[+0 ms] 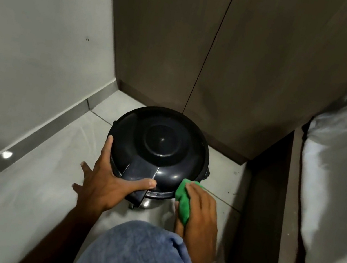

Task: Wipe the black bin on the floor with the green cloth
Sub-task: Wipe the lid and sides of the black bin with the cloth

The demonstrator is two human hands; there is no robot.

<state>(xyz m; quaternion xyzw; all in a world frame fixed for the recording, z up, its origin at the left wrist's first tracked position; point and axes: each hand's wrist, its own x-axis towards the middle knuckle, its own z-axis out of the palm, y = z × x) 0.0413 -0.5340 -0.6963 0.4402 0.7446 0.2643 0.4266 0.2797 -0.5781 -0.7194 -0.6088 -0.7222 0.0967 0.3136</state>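
The black bin (159,149) is sitting on the floor (28,175) in a corner, its lid shut. The left hand (103,179) is lying open on the lid at about eight o'clock, likely holding the bin steady. The right hand (198,210) is squeezing the green cloth (183,199) and pressing it on the lid's edge at five o'clock to rub it clean.

The floor (26,186) is of pale grey tiles with thin joints. The black bin (157,149) stands on it in the corner, close to the brown cabinet (204,55).
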